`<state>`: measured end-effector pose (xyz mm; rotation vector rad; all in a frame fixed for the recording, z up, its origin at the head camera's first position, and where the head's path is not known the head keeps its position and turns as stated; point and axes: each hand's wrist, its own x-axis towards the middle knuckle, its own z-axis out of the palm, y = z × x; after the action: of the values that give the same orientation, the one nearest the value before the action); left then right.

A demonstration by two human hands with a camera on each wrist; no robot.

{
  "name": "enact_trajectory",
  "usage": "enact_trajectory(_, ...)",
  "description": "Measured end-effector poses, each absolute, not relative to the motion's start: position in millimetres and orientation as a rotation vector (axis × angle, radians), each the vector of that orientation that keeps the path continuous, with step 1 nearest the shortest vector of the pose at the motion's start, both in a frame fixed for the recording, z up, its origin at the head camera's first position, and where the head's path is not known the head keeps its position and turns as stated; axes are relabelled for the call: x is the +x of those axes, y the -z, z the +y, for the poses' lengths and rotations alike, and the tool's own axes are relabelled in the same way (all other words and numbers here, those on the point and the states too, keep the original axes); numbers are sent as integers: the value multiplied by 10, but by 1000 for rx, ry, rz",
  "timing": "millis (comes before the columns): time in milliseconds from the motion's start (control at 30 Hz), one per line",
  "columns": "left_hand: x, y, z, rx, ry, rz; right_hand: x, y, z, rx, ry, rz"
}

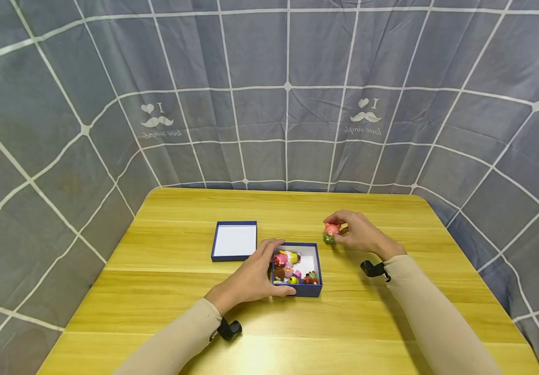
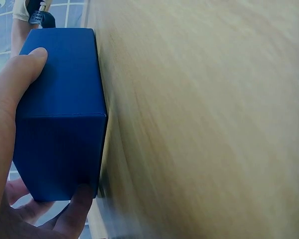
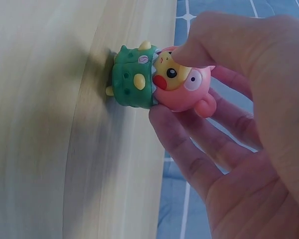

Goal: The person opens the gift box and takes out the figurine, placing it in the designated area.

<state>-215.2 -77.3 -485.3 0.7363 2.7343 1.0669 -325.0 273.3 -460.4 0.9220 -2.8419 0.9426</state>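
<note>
The left hand (image 1: 252, 278), thumb and fingers apart, grips the blue box (image 1: 306, 291), toy figurines (image 1: 289, 271) jumbled inside. Right of the box, the right hand (image 1: 362, 233) pinches a pink-and-green figurine (image 3: 160, 81); left lies the upturned lid (image 1: 235, 239). Wood-grain table (image 1: 175, 291) beneath the box; grey gridded curtain (image 1: 260, 114) beyond.

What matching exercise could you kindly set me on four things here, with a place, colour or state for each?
1. Toy figurine
2. Blue box
3. Shallow lid
4. Curtain

A. White inside facing up
B. Grey, with a grid of white lines
C. Held by the right hand
D. Gripped by the left hand, several toys inside

Pairs: 1-C, 2-D, 3-A, 4-B
</note>
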Motion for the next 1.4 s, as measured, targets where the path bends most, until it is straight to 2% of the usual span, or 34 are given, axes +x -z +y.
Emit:
enact_trajectory(767, -2148, 4871, -761, 734, -1066, 2745, -3240, 4647, 2749, 920, -979, -2845)
enact_trajectory(1400, -2143, 4851, -762, 734, -1070, 2731, -3158, 4531, 2720, 869, -812, -2844)
